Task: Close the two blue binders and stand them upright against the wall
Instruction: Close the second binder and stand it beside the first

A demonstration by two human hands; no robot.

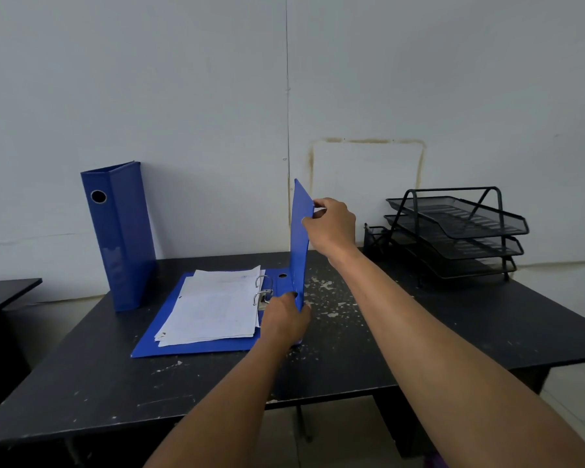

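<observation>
One blue binder point(120, 238) stands shut and upright against the wall at the back left of the black table point(352, 366). The second blue binder point(196, 349) lies open in the middle, white papers point(213, 305) on its metal rings point(262, 292). Its right cover point(299, 238) is raised almost vertical. My right hand point(333, 226) pinches that cover's upper edge. My left hand point(286, 319) grips the cover's lower near corner beside the spine.
A black three-tier mesh letter tray point(460, 231) stands at the back right, with a small mesh holder point(374, 236) beside it. White paint flecks mark the tabletop. Another dark table's corner point(4, 292) shows at the left edge.
</observation>
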